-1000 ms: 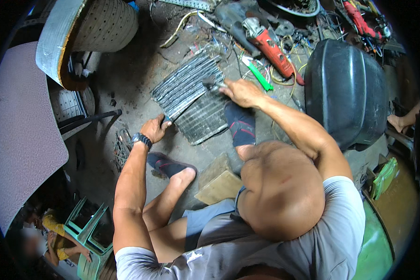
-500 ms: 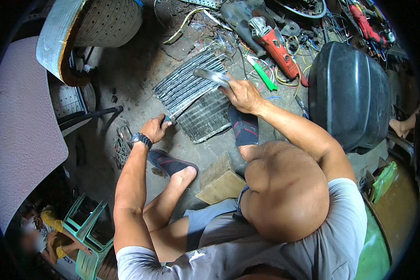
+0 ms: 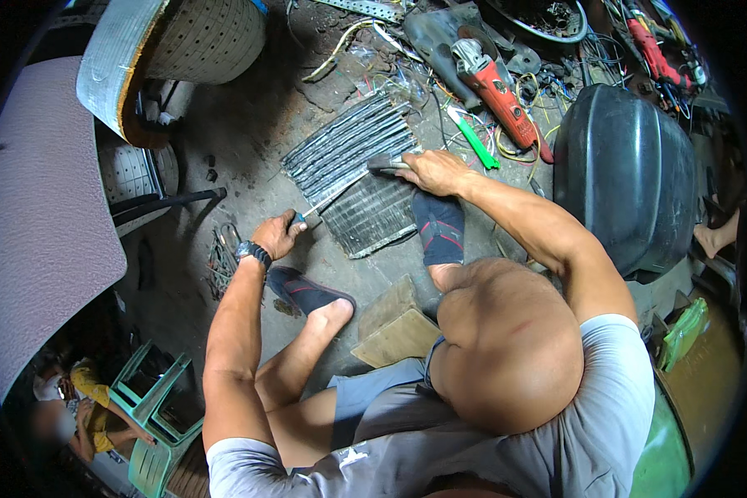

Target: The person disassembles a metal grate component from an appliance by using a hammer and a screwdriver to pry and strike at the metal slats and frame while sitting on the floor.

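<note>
On the floor between my feet lies a flat dark panel with ridged fins, like a radiator core. Its far half has raised black ribs; the near half is flatter. My left hand, with a watch on the wrist, is closed on the blue-green handle of a screwdriver. The shaft lies slantwise across the panel, along the edge of the ribs. My right hand grips a hammer, its dark head low over the panel at the far end of the shaft. Whether head and shaft touch, I cannot tell.
A red angle grinder and a green-handled cutter lie beyond my right hand among loose wires. A large black plastic case stands at right. Left are a perforated drum and a textured sheet. A person sits at lower left.
The hammer in my right hand has come down, from raised and blurred to low over the panel. My left hand keeps its hold on the screwdriver. The whole view has shifted slightly.
</note>
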The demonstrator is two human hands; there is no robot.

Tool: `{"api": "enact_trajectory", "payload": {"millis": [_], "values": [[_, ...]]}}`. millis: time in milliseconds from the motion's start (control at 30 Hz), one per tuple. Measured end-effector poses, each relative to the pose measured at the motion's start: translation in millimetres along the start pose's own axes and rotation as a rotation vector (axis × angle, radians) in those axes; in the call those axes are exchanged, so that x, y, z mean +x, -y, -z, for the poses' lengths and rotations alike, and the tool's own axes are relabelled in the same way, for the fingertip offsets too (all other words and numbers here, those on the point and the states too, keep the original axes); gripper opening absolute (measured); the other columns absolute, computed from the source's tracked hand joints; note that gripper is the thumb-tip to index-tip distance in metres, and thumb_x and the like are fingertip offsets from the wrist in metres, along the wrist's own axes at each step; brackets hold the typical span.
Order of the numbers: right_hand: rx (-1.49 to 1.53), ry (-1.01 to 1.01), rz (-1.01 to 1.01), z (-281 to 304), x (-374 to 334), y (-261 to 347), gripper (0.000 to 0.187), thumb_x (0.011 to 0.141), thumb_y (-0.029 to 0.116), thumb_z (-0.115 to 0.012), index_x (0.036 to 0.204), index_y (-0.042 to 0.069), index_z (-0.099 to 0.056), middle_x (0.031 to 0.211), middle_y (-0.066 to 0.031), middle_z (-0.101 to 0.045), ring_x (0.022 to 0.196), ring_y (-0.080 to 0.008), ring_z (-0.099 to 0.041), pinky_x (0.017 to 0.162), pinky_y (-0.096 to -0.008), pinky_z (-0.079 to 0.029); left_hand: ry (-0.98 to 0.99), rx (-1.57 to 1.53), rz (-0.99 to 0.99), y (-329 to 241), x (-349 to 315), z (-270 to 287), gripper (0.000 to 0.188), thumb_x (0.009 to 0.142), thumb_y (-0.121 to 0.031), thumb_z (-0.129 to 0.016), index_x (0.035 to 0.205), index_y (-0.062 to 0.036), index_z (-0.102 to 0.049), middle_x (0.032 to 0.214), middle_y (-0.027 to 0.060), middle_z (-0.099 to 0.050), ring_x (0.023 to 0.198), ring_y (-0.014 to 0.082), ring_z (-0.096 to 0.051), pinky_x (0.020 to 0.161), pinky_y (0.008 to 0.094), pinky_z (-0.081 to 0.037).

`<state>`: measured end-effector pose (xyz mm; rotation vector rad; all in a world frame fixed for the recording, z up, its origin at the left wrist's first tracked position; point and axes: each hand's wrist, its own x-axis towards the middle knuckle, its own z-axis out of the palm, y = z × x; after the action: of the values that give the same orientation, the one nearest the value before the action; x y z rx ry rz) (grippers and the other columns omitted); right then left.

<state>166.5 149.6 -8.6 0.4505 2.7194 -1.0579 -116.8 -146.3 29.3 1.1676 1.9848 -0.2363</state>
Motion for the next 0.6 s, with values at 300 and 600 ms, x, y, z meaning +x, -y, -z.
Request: {"api": "enact_trajectory", "payload": {"millis": [300,600], "values": [[0.141,-0.165,0.026,-9,-6,8,0.039,0.104,0.044,-0.056,0.11,0.006,-0.061,0.083,-0.0273,-0.07,0.084,-0.0517,-0.068,0.073,-0.0611,-0.052,0.003,-0.018,-0.009,12,-5,-4,0.044,0.102,-0.047,-0.056,0.119,-0.0058,-0.058,0.1,0.0312,-0.07,0.1,0.0516,-0.066,0.085,0.0574,-0.05],[0.221,-0.31,0.083,11,4,57,0.036,0.106,0.042,-0.052,0.109,0.006,-0.056,0.081,-0.0247,-0.07,0.077,-0.0513,-0.068,0.069,-0.0614,-0.052,-0.014,-0.032,0.003,33,-21,-9,0.044,0.102,-0.047,-0.058,0.112,-0.004,-0.057,0.094,0.0324,-0.068,0.094,0.0528,-0.064,0.08,0.0576,-0.049]]}}
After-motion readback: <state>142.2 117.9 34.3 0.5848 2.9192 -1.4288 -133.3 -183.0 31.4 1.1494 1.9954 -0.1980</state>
